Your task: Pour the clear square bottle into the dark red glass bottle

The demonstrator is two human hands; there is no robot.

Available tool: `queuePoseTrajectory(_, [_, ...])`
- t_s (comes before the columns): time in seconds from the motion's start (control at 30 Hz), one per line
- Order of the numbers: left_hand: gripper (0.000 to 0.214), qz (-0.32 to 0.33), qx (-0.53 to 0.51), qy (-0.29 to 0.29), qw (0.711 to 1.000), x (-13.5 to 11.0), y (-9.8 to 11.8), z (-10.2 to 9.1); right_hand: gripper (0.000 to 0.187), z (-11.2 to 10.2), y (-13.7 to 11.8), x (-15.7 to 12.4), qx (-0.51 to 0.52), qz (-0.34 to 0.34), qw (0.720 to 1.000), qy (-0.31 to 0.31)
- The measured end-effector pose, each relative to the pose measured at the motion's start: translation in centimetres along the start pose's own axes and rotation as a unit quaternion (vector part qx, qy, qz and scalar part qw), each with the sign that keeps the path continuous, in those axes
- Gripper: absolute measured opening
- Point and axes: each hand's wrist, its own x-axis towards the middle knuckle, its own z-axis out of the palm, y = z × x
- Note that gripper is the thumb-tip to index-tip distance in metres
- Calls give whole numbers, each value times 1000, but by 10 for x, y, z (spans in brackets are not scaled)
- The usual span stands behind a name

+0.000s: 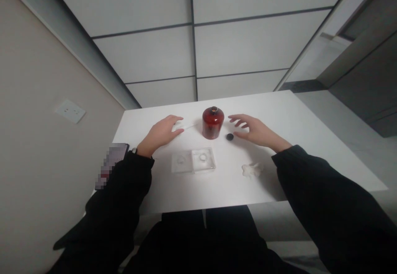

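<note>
A glossy dark-red jar stands upright near the far side of the white table, its small dark top closed off. My left hand rests open to the left of the jar, fingertips close to a thin white stick lying on the table. My right hand hovers open to the jar's right, fingers spread just beyond a small round black cap. Neither hand is touching the jar. Nothing is held in either hand.
A clear plastic two-part case lies between my forearms, and a crumpled white tissue sits to its right. A phone with a blurred screen lies at the table's left edge. A wall with a white socket plate runs along the left.
</note>
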Motion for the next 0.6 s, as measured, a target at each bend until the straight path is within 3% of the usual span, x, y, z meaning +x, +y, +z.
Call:
queuePoseTrajectory(0.13, [57,-49,15,-11,999,21,-4,13,84,1,-22,11,70,-24,997,-10])
queuePoseTrajectory(0.27, [35,-82,14,-23,996,33,-7,20,99,13,-37,25,128,-57,990,1])
queuePoseTrajectory(0.43, [25,-96,-9,-3,995,31,-6,13,79,28,-43,39,130,-88,987,44])
queuePoseTrajectory(0.6, [29,-103,-47,42,993,10,0,-14,71,28,-47,29,108,-102,987,55])
